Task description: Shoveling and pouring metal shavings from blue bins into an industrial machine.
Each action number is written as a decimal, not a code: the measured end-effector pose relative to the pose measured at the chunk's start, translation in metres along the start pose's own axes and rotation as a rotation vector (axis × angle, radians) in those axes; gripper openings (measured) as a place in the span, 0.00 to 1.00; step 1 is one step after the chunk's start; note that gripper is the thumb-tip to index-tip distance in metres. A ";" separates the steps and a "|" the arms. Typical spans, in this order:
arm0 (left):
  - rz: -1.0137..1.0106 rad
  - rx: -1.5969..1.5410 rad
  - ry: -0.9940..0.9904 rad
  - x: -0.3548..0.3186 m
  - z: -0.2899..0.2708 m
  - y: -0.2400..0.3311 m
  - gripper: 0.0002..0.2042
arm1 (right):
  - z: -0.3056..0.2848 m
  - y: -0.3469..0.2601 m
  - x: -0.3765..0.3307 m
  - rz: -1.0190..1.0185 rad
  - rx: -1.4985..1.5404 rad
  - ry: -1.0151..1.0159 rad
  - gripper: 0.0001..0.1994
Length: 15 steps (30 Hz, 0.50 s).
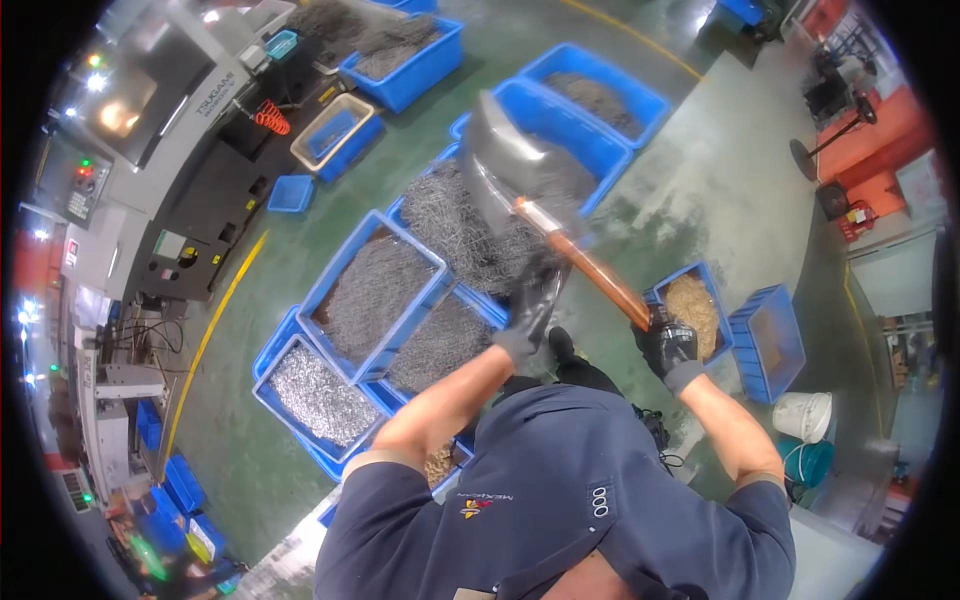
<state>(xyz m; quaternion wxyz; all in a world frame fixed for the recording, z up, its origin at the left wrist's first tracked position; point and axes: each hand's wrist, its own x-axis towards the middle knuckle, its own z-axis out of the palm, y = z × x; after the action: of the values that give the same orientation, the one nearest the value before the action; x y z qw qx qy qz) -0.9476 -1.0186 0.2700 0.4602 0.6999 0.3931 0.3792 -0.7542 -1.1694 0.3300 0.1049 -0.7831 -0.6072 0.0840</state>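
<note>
A shovel with a wide metal blade point(505, 150) and a brown wooden shaft point(603, 275) slants across the middle, blade up and to the left. My right hand point(668, 345), in a black glove, is closed round the shaft's near end. My left hand point(536, 295), gloved too and smeared by motion, meets the shaft nearer the blade; its fingers are partly hidden, but it appears wrapped round the wood. The blade hangs over blue bins, blurred. Beneath it and beside my left hand is a bin of tangled grey metal shavings point(450, 220).
More blue bins of grey shavings point(370, 295) and shiny chips point(315, 392) stand at left. At right are a bin of tan chips point(692, 305), another blue bin point(768, 345) and a white bucket point(802, 415). A machine point(170, 150) lines the left side.
</note>
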 end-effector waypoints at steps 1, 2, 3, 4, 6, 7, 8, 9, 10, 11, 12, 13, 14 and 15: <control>-0.352 -0.609 -0.112 0.012 0.009 -0.005 0.20 | 0.006 -0.003 0.004 -0.038 -0.001 0.064 0.12; -0.692 -1.223 -0.215 0.017 0.016 -0.007 0.19 | 0.008 -0.007 0.007 -0.062 0.004 0.057 0.12; -0.655 -1.316 -0.133 0.018 0.020 0.011 0.18 | 0.010 -0.010 0.010 -0.046 0.019 0.030 0.12; -0.610 -1.408 -0.050 0.020 0.023 0.029 0.17 | 0.012 -0.013 0.013 -0.033 0.031 0.004 0.12; -0.543 -1.437 -0.031 0.024 0.016 0.024 0.16 | 0.018 -0.007 0.018 -0.189 0.115 0.025 0.14; -0.506 -1.443 -0.043 0.019 0.009 0.022 0.16 | 0.007 -0.012 0.022 0.014 0.454 -0.282 0.14; -0.476 -1.446 -0.061 0.010 0.003 0.020 0.16 | -0.001 -0.017 0.022 0.239 0.779 -0.599 0.14; -0.269 -0.898 -0.082 0.001 -0.012 0.027 0.16 | -0.003 -0.015 0.021 0.318 0.996 -0.705 0.14; -0.263 -0.898 -0.063 -0.007 -0.021 0.009 0.16 | -0.006 -0.015 0.019 0.303 0.987 -0.717 0.14; -0.183 -0.738 -0.028 -0.020 -0.031 -0.022 0.16 | -0.010 -0.019 0.018 0.290 1.064 -0.744 0.15; -0.108 -0.585 -0.009 -0.029 -0.042 -0.046 0.16 | -0.016 -0.021 0.016 0.292 1.139 -0.758 0.18; -0.358 -0.765 0.177 -0.033 -0.058 -0.064 0.16 | -0.017 -0.018 0.019 0.310 1.157 -0.816 0.21; -0.613 -0.942 0.366 -0.037 -0.077 -0.076 0.16 | -0.018 -0.014 0.019 0.303 1.147 -0.827 0.21; -0.459 -1.095 0.431 -0.035 -0.098 -0.082 0.16 | -0.018 -0.009 0.020 0.333 1.175 -0.903 0.21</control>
<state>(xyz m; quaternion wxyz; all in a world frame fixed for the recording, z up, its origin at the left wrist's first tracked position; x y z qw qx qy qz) -1.0656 -0.9941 0.2147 0.7319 0.1686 0.3662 0.5494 -0.7534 -1.1489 0.3494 0.2318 -0.5694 -0.3204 0.7207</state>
